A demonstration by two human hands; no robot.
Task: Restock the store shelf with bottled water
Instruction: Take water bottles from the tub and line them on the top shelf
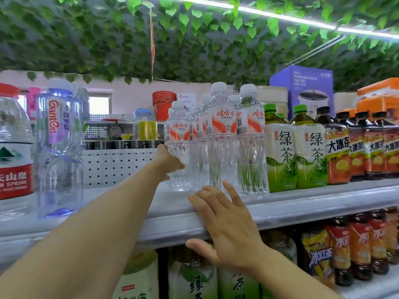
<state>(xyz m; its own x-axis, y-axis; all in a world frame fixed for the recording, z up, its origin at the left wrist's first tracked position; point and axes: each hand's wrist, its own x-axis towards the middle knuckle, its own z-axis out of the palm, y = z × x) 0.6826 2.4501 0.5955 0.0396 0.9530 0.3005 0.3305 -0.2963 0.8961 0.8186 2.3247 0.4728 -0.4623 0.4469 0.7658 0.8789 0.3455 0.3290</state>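
Left hand [167, 159] grips clear red-labelled water bottle [178, 145], seating it at 9 o'clock of its row; right hand [224, 223], fingers spread, braces on grey shelf edge [323, 209]

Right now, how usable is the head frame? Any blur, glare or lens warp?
Head view: wide-angle warp bends the shelf edge and the ceiling light strip, which is blown out. The leaf ceiling and Ganten bottle look smeared. The centre is sharper: water bottle labels are readable. Left hand grips a bottle; right hand rests on the shelf edge.
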